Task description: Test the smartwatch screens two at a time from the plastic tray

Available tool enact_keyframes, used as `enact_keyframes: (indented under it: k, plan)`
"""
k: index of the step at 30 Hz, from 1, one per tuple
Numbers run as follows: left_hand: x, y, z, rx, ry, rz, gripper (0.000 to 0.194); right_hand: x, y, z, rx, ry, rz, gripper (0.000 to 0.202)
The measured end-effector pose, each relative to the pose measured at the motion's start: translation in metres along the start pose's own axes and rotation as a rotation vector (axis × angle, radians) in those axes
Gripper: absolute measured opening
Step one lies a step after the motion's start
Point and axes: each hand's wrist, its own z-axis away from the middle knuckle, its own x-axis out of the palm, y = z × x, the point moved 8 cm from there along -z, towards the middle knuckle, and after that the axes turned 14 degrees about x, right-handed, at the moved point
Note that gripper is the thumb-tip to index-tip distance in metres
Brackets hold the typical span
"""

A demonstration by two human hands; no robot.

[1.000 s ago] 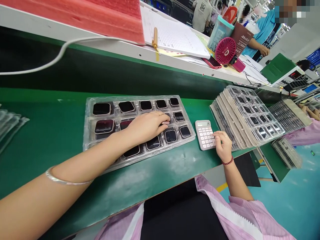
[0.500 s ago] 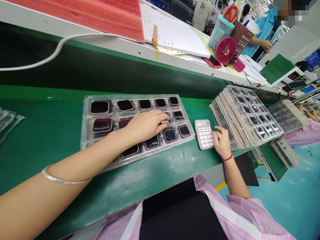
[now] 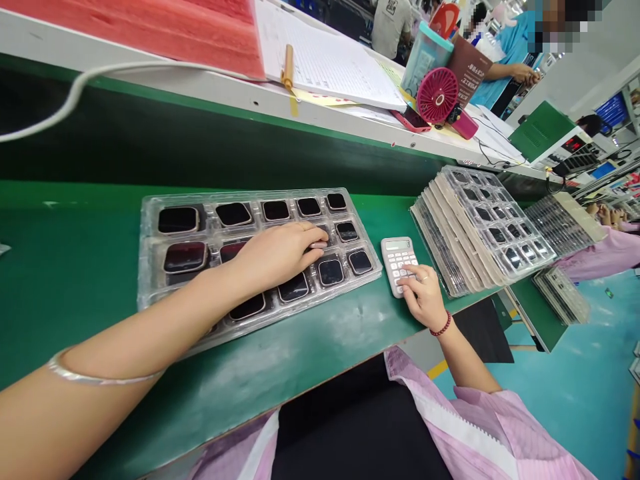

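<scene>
A clear plastic tray point(image 3: 273, 232) with dark, rounded-square watch-like screens point(image 3: 276, 211) in its pockets lies on the green bench. My left hand point(image 3: 287, 250) reaches across it, fingers extended with their tips over a pocket in the middle row; that pocket's screen is mostly covered, and my forearm hides part of the near row. Just right of the tray lies a small pale pink calculator point(image 3: 391, 257). My right hand point(image 3: 423, 293) is over its keys, fingers apart and bent, with fingertips at the keypad and nothing held.
Stacked trays of screens point(image 3: 493, 217) stand right of the calculator, with more trays point(image 3: 567, 223) beyond. On the raised shelf are red foam point(image 3: 150, 30), papers point(image 3: 330, 60), a pink fan point(image 3: 437, 97) and a phone point(image 3: 413, 120). A white cable point(image 3: 75, 90) hangs at left. Other people work behind.
My right hand has moved left from the calculator's right edge onto its keys. My left hand keeps its place on the tray. The whole view has shifted slightly.
</scene>
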Motion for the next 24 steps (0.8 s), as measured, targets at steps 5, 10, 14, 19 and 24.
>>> enact_keyframes:
  k: [5,10,14,19,24]
  plan:
    - [0.003,-0.003,0.000,0.003,-0.004,-0.007,0.045,-0.020,0.021,0.004,0.128,0.166,-0.116,0.018]
    - [0.003,-0.003,0.001,0.004,-0.014,-0.015,0.045,-0.038,0.039,0.022,0.192,0.316,-0.113,0.026]
    - [0.002,-0.003,0.001,-0.019,-0.029,-0.019,0.044,-0.039,0.038,0.033,0.172,0.351,-0.101,0.024]
    - [0.003,-0.003,0.000,-0.025,-0.031,-0.023,0.047,-0.036,0.037,0.035,0.161,0.360,-0.098,0.024]
    - [0.003,-0.003,0.000,0.014,-0.007,-0.024,0.048,-0.022,0.029,0.028,0.109,0.222,-0.013,0.019]
